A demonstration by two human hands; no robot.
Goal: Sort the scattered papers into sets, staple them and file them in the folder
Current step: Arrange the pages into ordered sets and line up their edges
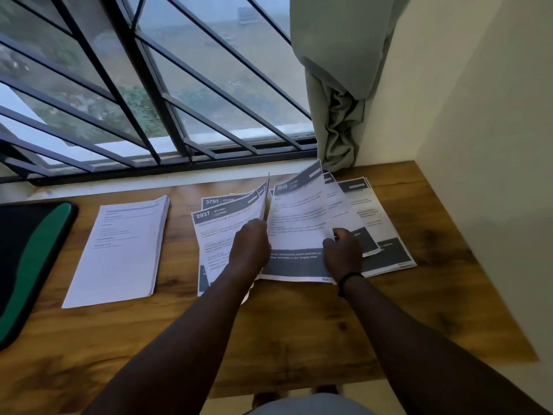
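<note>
Sorting under way, nothing stapled yet. Left hand (250, 244) pinching one raised sheet (263, 202) by its edge, fingers closed on it; right hand (342, 250) pressing flat, open, on the fanned papers (302, 223). Best to lift slowly, read the header number, hold the fan still. Left of the fingers, numbered sheets (218, 217); further left, a squared stack (125, 250) on the table (269, 324). Folder not identifiable.
</note>
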